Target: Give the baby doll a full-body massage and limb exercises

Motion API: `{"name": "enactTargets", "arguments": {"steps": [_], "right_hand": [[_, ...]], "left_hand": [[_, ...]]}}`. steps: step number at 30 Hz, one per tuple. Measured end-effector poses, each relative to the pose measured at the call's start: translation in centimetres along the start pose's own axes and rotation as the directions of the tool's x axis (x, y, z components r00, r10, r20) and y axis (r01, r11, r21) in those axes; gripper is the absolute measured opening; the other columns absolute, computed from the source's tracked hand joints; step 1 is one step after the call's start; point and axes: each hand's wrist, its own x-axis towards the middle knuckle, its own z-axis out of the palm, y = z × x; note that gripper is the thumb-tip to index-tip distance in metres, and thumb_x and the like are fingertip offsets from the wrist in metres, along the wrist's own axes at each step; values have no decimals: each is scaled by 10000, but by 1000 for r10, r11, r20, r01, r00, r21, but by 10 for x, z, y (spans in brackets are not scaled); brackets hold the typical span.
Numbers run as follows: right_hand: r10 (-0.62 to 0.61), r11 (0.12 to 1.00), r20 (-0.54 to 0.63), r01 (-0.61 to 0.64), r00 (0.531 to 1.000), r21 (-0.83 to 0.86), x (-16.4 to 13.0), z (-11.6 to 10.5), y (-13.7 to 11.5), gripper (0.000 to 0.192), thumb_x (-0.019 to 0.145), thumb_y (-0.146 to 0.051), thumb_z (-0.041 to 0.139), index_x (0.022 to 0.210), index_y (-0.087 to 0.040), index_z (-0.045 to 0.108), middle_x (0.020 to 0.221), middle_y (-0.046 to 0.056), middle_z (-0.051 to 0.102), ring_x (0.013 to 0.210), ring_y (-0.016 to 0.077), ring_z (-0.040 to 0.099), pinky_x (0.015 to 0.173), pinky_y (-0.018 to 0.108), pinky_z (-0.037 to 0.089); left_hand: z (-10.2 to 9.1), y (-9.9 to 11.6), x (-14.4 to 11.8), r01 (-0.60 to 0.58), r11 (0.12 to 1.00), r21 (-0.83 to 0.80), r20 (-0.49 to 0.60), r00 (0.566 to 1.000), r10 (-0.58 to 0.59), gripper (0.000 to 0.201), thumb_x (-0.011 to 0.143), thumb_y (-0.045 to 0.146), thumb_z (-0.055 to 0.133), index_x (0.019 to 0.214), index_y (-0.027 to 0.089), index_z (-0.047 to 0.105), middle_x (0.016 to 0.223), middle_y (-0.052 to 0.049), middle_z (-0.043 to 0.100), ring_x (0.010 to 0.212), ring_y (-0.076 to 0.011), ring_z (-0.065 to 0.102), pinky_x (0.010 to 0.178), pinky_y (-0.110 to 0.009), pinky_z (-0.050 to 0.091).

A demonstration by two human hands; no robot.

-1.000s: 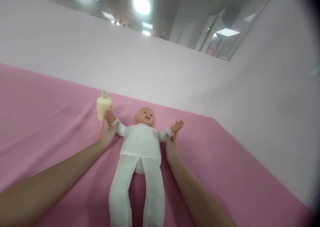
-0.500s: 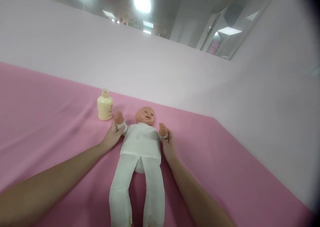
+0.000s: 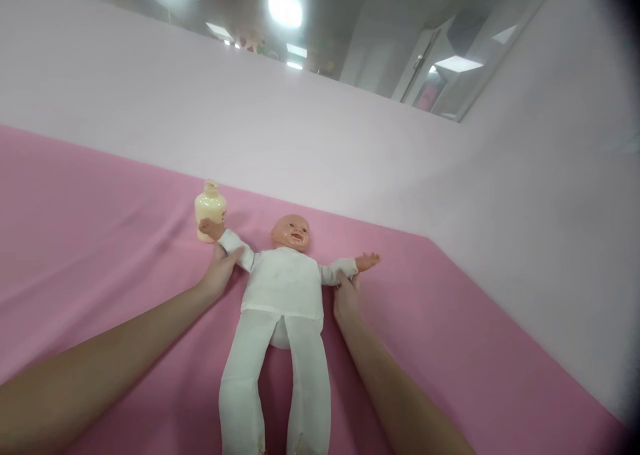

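Observation:
A baby doll (image 3: 283, 288) in a white suit lies on its back on the pink sheet (image 3: 100, 241), head toward the wall. My left hand (image 3: 219, 271) grips the doll's arm on the left side, stretched out toward a cream bottle (image 3: 210, 205). My right hand (image 3: 346, 293) holds the doll's other arm from below, spread out to the right. The doll's small hand nearly touches the bottle.
A pale pink wall (image 3: 300, 128) runs behind the sheet and turns along the right side. Ceiling lights and a doorway show above the wall. Bare pink sheet extends left and right of the doll.
The doll's arms, folded in toward its chest half a second ago, are spread outward again, with my hands moving apart along with them.

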Motion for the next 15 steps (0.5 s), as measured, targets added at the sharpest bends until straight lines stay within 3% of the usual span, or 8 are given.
{"name": "enactTargets", "arguments": {"steps": [3,6,8,11,15], "right_hand": [[-1,993,196,25,981,-118,-12,6,-12,579,787,-257,557,1363,-302,510,1326,44,602,1228,239,555,1084,490,426],[-71,955,396,177,915,-236,-17,9,-18,459,754,-166,497,1169,-277,659,1273,21,635,1225,215,543,1150,468,345],[-86,944,423,209,902,-254,-17,10,-18,465,742,-151,491,1156,-275,663,1295,16,623,1244,207,527,1163,456,325],[17,976,359,62,933,-208,-16,10,-16,496,759,-193,529,1245,-269,597,1298,27,625,1219,219,549,1109,458,397],[154,988,168,-150,974,-36,-15,9,-15,470,785,-284,586,1253,-257,558,1183,25,677,1125,236,606,1034,441,470]], "left_hand": [[5,9,-10,-105,977,186,211,975,65,538,847,423,628,1326,251,454,1321,-100,583,1258,-294,538,1066,-487,443],[10,21,-20,-318,908,271,451,876,173,440,882,386,574,1297,245,538,1343,-84,591,1278,-295,515,1127,-501,367],[13,24,-23,-381,880,284,496,844,205,423,894,370,555,1302,257,547,1371,-74,577,1296,-288,500,1136,-486,356],[13,19,-20,-278,914,297,404,903,143,459,906,398,548,1333,241,492,1369,-78,571,1290,-285,509,1124,-488,372],[7,0,-6,-30,985,168,125,992,9,499,906,411,555,1345,221,413,1348,-113,560,1292,-279,508,1128,-490,373]]}}
